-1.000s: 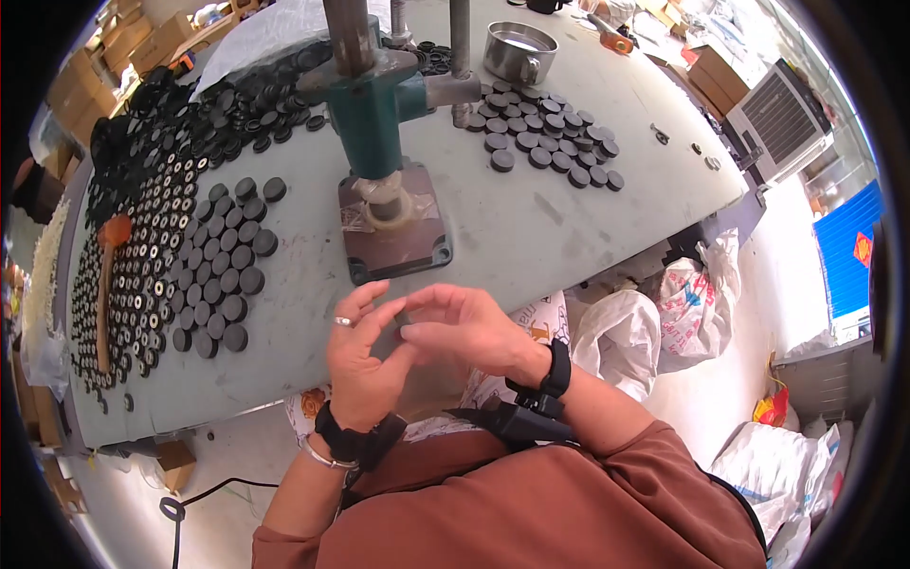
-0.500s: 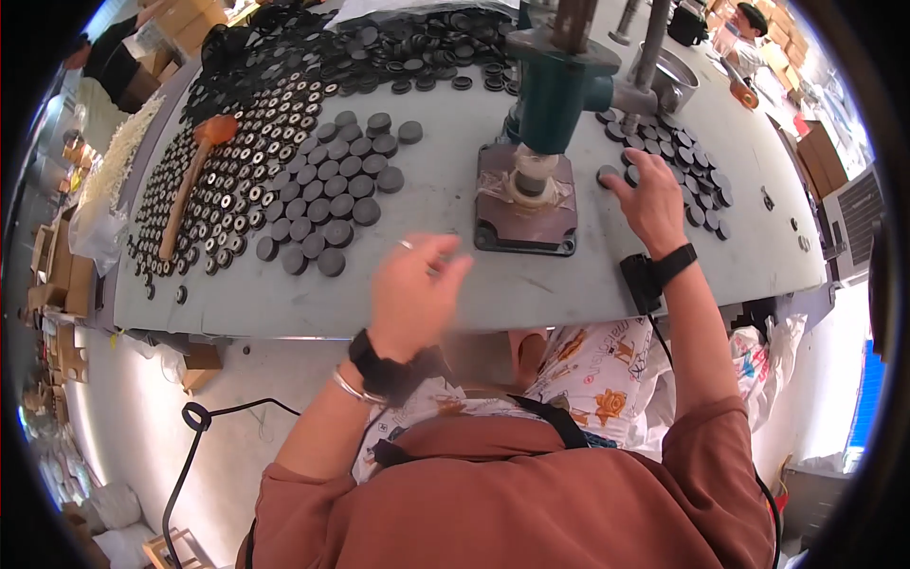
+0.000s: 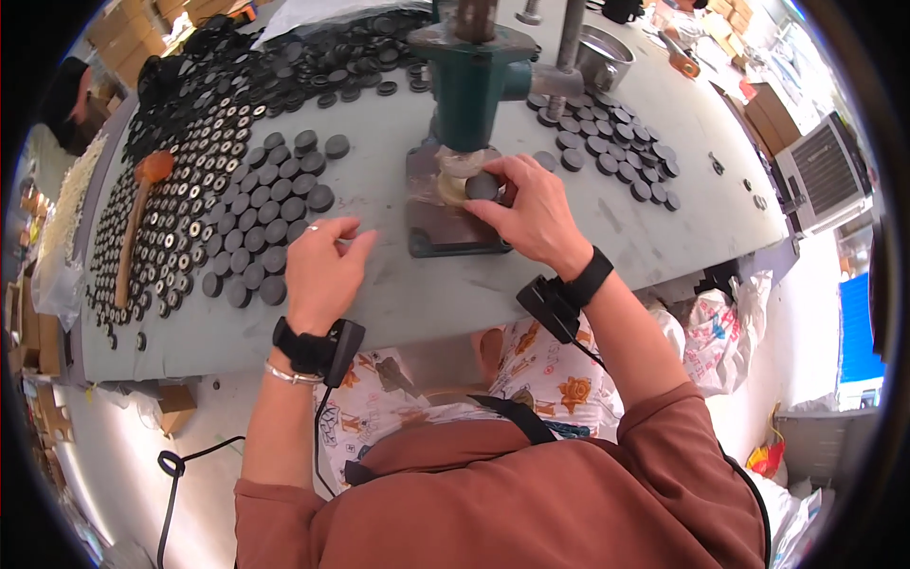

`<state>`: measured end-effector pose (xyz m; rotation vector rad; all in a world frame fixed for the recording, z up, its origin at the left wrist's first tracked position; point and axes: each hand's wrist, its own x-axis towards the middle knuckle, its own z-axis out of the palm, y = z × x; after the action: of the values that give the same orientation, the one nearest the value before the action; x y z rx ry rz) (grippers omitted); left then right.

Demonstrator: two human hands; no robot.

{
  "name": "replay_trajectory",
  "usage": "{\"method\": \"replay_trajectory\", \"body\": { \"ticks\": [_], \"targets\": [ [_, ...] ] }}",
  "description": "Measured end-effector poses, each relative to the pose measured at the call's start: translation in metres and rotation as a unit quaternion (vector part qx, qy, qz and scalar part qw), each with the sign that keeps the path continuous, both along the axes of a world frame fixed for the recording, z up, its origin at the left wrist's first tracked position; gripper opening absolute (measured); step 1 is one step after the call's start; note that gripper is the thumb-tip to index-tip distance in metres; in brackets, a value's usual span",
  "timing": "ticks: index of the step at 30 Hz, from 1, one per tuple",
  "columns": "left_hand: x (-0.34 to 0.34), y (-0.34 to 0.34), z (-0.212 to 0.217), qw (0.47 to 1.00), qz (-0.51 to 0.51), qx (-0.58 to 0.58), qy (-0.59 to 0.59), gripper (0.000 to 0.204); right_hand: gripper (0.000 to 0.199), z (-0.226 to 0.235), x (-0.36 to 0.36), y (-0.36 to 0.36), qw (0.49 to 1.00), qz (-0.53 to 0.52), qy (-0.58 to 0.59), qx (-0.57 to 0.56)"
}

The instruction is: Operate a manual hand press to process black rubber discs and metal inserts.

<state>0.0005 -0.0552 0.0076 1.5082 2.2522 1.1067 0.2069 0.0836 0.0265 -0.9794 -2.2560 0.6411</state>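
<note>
while the grey table (image 3: 379,303) spreads before me, the green press (image 3: 466,106) stands over its brown plate (image 3: 444,228); my left hand (image 3: 322,270) hangs empty, loosely spread, and my right hand (image 3: 536,211) pinches a dark disc (image 3: 483,186) above that plate.

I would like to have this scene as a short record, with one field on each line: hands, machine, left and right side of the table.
right hand: pinches a dark disc at the press
left hand: seems to hold nothing; near the left discs
machine: green press on the table
left side: left discs, orange-headed hammer
right side: right discs, metal cup
</note>
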Motion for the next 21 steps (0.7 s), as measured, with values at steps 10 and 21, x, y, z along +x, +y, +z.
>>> {"method": "replay_trajectory", "body": {
  "ticks": [10,21],
  "targets": [
    [-0.003,0.005,-0.002,0.999,-0.007,0.035,-0.038,0.023,0.039,-0.026,0.031,-0.025,0.944,0.088,0.288,-0.137],
    [-0.027,0.0,0.013,0.977,0.081,-0.089,0.178,0.031,0.038,-0.024,0.088,0.04,0.975,-0.152,-0.163,0.015]
  ]
}}
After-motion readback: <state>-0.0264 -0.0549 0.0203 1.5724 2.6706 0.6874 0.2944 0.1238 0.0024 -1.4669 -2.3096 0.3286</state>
